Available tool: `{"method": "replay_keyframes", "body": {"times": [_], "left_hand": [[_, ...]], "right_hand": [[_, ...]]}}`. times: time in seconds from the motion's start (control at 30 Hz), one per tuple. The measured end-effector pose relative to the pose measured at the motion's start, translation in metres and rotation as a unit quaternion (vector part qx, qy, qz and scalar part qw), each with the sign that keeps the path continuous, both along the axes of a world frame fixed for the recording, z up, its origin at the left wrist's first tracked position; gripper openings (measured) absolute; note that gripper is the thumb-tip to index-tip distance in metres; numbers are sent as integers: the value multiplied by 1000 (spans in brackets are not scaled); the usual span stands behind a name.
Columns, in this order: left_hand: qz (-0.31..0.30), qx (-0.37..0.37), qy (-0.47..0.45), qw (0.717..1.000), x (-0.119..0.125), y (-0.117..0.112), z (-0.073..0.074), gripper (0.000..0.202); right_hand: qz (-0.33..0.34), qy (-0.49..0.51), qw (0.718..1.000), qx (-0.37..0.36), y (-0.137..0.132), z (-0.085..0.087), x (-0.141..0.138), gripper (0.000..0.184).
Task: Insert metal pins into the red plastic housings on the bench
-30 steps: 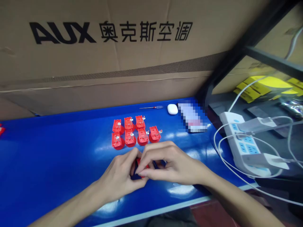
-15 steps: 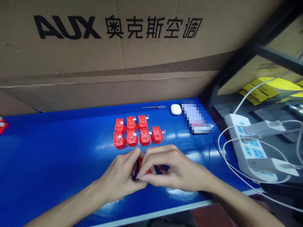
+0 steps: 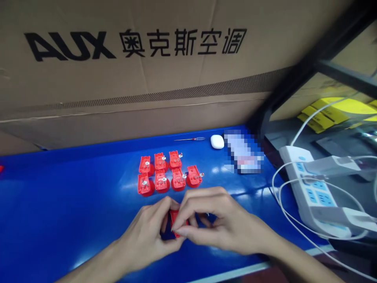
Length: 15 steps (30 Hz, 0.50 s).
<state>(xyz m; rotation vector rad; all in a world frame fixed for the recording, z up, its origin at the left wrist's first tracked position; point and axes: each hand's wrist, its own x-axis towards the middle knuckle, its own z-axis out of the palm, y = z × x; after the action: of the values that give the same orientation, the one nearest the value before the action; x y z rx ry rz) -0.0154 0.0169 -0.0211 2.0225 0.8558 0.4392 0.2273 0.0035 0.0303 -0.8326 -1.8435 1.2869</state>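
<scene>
Both hands meet over the front of the blue table, pinching a small red plastic part between their fingertips. My left hand grips it from the left, and my right hand closes on it from the right. Most of the part is hidden by the fingers. Just beyond the hands, several matching red plastic parts with small metal pieces stand in two rows on the table.
A big cardboard box walls off the back. A thin screwdriver, a white earbud case and a blurred-out item lie at the back right. A white power strip with cables sits right of the table.
The hands have stayed together on the red part with only small finger shifts. The view has tilted a little, so everything sits slightly lower in the picture.
</scene>
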Motion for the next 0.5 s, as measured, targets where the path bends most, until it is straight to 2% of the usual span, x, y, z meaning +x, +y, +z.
{"method": "replay_keyframes", "body": {"times": [0.5], "left_hand": [[-14,8,-10,1000,-3,-1,-2,37]], "right_hand": [[10,15,1000,-20,1,-1,0,7]]}}
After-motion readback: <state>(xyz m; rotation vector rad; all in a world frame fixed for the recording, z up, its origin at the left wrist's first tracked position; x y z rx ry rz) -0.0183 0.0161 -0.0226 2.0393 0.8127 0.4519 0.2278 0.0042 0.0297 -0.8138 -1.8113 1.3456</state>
